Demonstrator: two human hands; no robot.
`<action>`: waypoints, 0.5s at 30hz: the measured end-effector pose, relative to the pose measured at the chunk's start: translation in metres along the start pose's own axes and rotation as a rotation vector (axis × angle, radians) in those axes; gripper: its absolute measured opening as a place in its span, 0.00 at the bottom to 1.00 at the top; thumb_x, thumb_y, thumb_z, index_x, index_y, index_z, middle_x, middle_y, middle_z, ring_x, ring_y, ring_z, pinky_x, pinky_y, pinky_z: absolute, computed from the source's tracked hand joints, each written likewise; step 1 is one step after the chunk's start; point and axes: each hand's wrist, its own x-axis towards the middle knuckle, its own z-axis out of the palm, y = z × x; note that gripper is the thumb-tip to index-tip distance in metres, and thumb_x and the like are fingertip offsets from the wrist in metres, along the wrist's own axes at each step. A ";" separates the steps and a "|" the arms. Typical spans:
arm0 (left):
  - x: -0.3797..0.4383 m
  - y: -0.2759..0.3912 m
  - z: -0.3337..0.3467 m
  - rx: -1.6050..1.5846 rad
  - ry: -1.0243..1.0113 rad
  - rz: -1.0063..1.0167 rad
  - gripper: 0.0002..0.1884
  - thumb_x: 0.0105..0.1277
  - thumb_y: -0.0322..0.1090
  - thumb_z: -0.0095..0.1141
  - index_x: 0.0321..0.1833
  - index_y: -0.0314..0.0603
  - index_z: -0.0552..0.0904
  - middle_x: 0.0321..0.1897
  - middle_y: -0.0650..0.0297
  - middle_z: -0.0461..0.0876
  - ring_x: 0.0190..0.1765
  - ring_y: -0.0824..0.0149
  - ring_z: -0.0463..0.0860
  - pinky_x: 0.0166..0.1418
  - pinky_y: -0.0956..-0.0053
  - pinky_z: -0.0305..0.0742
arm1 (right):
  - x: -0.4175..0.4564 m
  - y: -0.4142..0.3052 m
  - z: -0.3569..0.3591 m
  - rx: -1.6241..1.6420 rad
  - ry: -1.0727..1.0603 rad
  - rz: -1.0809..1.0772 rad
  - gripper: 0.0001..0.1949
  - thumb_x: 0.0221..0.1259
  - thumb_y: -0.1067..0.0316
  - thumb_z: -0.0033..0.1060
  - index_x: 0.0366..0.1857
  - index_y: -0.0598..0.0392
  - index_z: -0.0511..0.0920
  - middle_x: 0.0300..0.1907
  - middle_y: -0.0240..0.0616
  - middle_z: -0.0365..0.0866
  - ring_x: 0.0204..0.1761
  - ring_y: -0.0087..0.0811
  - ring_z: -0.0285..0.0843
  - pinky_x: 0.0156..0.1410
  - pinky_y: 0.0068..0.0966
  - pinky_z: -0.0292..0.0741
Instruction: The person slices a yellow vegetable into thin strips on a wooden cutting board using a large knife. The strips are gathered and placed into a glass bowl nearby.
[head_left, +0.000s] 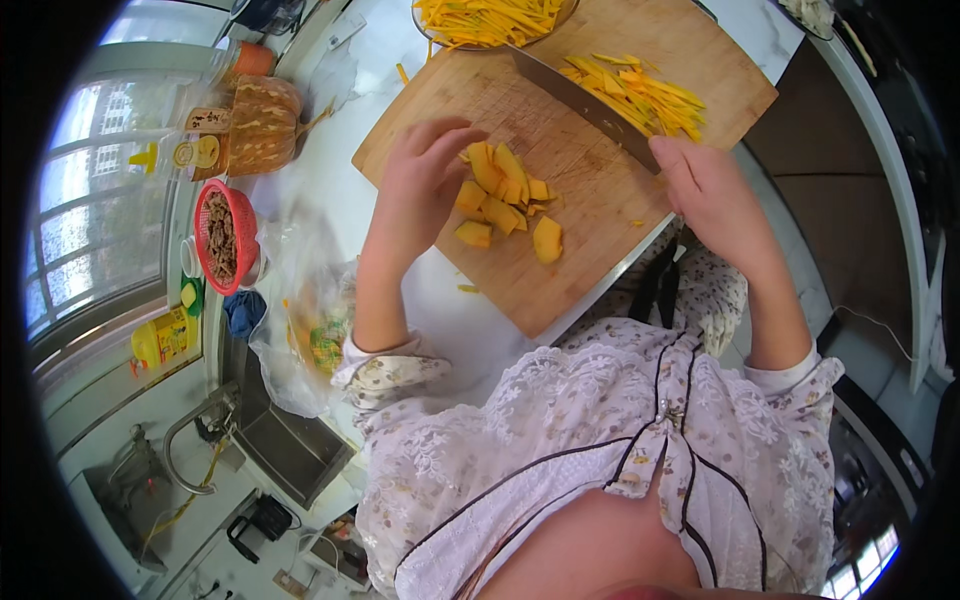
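Note:
A wooden cutting board (420, 97) lies before me. Chunks of orange pumpkin flesh (499, 214) are gathered on its near left part, with one piece (548, 240) a little apart. My left hand (424, 180) is at the left edge of the chunks, fingers curved and spread; whether a fingertip touches a chunk is hard to see. The handle of a kitchen cleaver (585, 105) is in my right hand (701, 191), and its blade slants across the board. Beyond the blade lies a heap of pumpkin strips (645, 94).
A glass bowl of pumpkin strips (491, 22) stands at the board's far edge. Along the window are a whole pumpkin (262, 124), a red colander (251, 255) holding brown food, and a clear plastic bag (289, 375) beside the sink (289, 431). The board's near corner overhangs the counter edge.

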 end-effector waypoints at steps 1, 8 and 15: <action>0.002 -0.002 -0.002 0.086 -0.033 0.130 0.24 0.59 0.15 0.62 0.58 0.44 0.86 0.61 0.59 0.84 0.62 0.55 0.80 0.61 0.64 0.80 | -0.001 0.002 -0.001 0.020 0.020 -0.002 0.23 0.82 0.52 0.48 0.36 0.63 0.82 0.35 0.60 0.83 0.40 0.62 0.81 0.45 0.46 0.76; 0.027 -0.001 -0.010 0.298 -0.338 0.373 0.30 0.57 0.19 0.62 0.66 0.48 0.83 0.62 0.61 0.83 0.67 0.53 0.78 0.68 0.62 0.78 | -0.008 0.005 0.001 0.038 -0.057 -0.046 0.20 0.81 0.53 0.51 0.36 0.61 0.81 0.33 0.57 0.81 0.38 0.60 0.79 0.42 0.45 0.75; 0.037 -0.004 -0.013 0.410 -0.384 0.331 0.26 0.56 0.26 0.67 0.61 0.48 0.84 0.47 0.64 0.83 0.57 0.56 0.81 0.60 0.62 0.79 | -0.015 0.011 0.006 0.090 -0.015 -0.053 0.20 0.80 0.53 0.52 0.35 0.61 0.80 0.31 0.57 0.80 0.36 0.61 0.78 0.40 0.46 0.74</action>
